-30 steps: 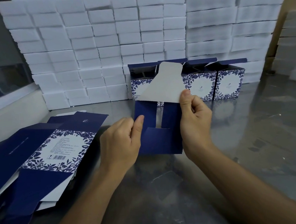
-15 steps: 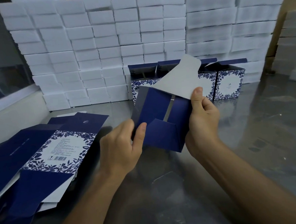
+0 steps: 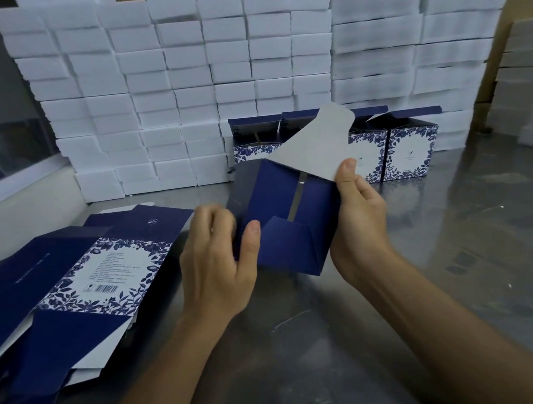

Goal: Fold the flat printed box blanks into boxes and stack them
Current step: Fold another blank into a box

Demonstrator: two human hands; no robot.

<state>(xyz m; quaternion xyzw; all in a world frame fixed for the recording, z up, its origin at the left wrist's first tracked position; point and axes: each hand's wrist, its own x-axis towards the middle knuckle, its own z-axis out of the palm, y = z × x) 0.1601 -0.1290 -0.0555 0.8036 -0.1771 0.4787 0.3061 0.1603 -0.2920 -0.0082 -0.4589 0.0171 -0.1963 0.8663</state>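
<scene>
While a half-folded navy box [image 3: 290, 228] is held tilted above the steel table [image 3: 458, 248], its left edge is gripped by the left hand [image 3: 222, 264] and its raised white flap [image 3: 315, 146] is pinched by the right hand [image 3: 355, 212]; flat blanks [image 3: 71, 285] lie left, finished boxes [image 3: 409, 145] behind.

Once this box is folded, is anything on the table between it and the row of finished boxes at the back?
Nothing visible. The half-folded box, held by the left hand and right hand, sits just in front of the finished boxes; only bare table shows between. The flat blanks lie off to the left.
</scene>
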